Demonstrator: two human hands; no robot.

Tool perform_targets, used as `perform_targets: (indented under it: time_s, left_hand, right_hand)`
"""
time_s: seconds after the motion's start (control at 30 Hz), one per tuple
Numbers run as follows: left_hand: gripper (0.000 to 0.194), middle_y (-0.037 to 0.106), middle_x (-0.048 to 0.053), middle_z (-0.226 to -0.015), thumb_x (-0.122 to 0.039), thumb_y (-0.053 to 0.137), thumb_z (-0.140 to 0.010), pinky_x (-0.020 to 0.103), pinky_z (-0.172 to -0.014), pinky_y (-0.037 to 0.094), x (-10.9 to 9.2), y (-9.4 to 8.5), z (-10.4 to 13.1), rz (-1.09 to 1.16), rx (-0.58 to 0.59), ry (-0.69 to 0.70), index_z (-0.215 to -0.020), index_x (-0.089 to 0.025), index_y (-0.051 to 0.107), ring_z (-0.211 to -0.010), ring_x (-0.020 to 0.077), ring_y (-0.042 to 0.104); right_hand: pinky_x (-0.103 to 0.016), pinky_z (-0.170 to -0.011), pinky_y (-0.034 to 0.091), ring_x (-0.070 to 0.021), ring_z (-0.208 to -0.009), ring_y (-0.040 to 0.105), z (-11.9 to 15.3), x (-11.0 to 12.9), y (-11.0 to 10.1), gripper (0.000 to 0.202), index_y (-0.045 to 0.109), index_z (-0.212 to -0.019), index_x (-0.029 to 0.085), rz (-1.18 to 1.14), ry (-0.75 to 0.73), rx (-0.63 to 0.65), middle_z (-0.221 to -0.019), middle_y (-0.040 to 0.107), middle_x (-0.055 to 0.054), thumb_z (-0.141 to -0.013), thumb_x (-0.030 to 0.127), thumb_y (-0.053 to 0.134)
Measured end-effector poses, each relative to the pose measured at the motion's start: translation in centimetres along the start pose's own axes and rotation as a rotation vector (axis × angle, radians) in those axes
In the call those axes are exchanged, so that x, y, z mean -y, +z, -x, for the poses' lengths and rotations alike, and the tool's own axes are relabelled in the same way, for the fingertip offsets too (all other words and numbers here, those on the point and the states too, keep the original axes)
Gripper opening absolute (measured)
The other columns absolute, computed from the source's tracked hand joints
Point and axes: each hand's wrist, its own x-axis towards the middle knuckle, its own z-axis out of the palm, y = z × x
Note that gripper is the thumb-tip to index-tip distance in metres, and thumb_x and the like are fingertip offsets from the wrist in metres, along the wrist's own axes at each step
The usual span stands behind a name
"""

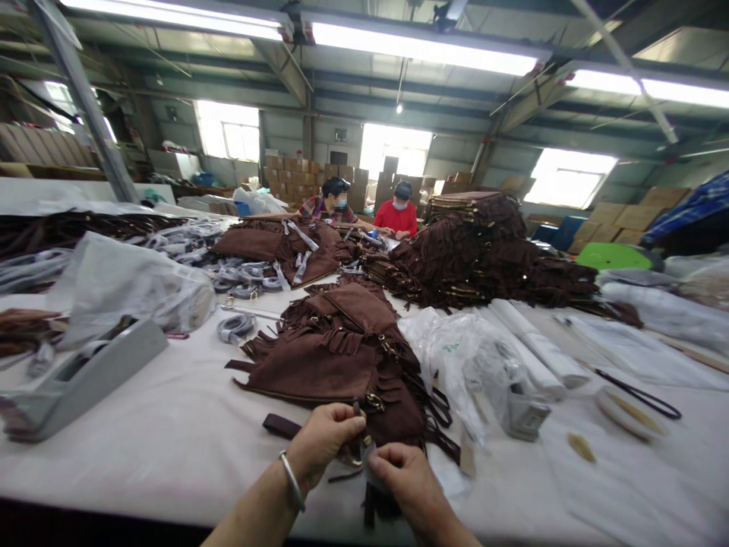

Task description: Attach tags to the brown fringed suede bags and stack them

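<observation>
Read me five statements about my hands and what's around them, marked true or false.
1. The left hand and right hand are close together, beside brown fringed bags. True.
2. The left wrist is bare. False: a bracelet is around it.
3. A grey tape dispenser stands left of both hands. True.
4. Nobody else is in view. False: a person in red and one in a patterned top are farther back.
5. The right hand is spread flat. False: it pinches a pale, translucent piece.
</observation>
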Motion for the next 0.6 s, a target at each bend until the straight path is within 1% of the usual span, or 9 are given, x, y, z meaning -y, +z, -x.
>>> perform_targets:
  time_s: [0.1,0.2,0.37,0.43,0.5,0.6]
  left_hand:
    - [0.032,0.062,0.003,-0.061,-0.038,0.075,-0.064,0.023,-0.049,0.035,0.0,0.1,0.1,-0.038,-0.015,0.020,-0.075,-0.010,0.064,-0.048,0.0101,0.048]
    - [0.027,0.059,0.001,-0.059,-0.034,0.073,-0.064,0.024,-0.050,0.035,0.0,0.2,0.4,-0.062,-0.017,0.041,-0.074,-0.011,0.064,-0.050,0.0106,0.048]
    - [0.023,0.054,-0.002,-0.058,-0.030,0.071,-0.063,0.023,-0.051,0.034,0.2,0.3,0.6,-0.064,0.016,0.004,-0.074,-0.011,0.064,-0.051,0.0092,0.046]
    - [0.027,0.051,-0.003,-0.055,-0.036,0.072,-0.062,0.022,-0.049,0.032,0.4,0.3,0.6,-0.073,0.026,-0.030,-0.070,-0.012,0.061,-0.049,0.0082,0.044]
    - [0.037,0.049,-0.004,-0.053,-0.048,0.072,-0.061,0.021,-0.048,0.032,0.6,0.1,0.6,-0.075,0.013,-0.078,-0.068,-0.014,0.057,-0.048,0.0078,0.043]
    - [0.050,0.050,-0.005,-0.057,-0.061,0.071,-0.059,0.020,-0.048,0.034,1.0,-0.3,1.1,-0.032,0.005,-0.145,-0.073,-0.016,0.054,-0.049,0.0076,0.046]
  right_hand:
    - [-0.021,-0.049,0.031,-0.0108,-0.054,0.042,0.0,-0.3,0.0,0.035,0.072,-0.070,0.012,-0.021,0.003,0.008,-0.058,0.056,-0.001,-0.072,0.046,0.067]
    - [-0.022,-0.049,0.030,-0.0109,-0.055,0.042,0.0,-0.5,0.2,0.039,0.073,-0.072,0.011,-0.069,0.023,0.015,-0.059,0.056,-0.001,-0.070,0.051,0.069]
    - [-0.022,-0.046,0.026,-0.0091,-0.051,0.037,-0.3,-0.7,0.8,0.051,0.072,-0.075,0.009,-0.164,0.072,0.040,-0.056,0.051,0.000,-0.067,0.060,0.070]
    - [-0.021,-0.044,0.024,-0.0084,-0.049,0.036,-0.6,-0.8,1.1,0.054,0.071,-0.073,0.009,-0.170,0.081,0.040,-0.053,0.048,0.001,-0.065,0.062,0.071]
    - [-0.021,-0.043,0.023,-0.0074,-0.046,0.035,-0.9,-0.9,1.3,0.056,0.068,-0.069,0.009,-0.178,0.093,0.040,-0.050,0.045,0.002,-0.063,0.064,0.070]
    - [-0.020,-0.040,0.022,-0.0066,-0.042,0.034,-1.5,-0.8,1.6,0.055,0.065,-0.067,0.010,-0.211,0.131,0.031,-0.048,0.044,0.004,-0.061,0.064,0.070]
